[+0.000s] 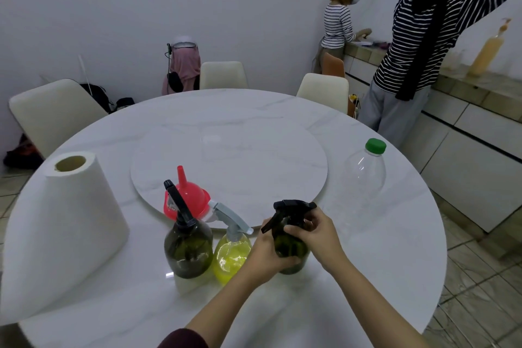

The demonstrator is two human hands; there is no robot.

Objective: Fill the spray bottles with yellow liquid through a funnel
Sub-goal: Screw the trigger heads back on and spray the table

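Observation:
Three spray bottles stand near the front of the round white table [282, 305]. A dark green bottle with a black sprayer [291, 246] is held by both hands: my left hand [268, 256] grips its body from the left, my right hand [316, 232] curls round its neck just under the black trigger head. To its left stands a bottle of yellow liquid with a grey-white sprayer [232, 258], then another dark green bottle with a black sprayer [187, 248]. A red funnel [188, 195] lies spout-up behind them.
A big paper towel roll [62, 232] stands at the left. An empty clear bottle with a green cap [365, 175] is at the right. A round turntable [240, 155] fills the table's middle. Chairs ring the far side; two people stand at the counter [480, 99] on the right.

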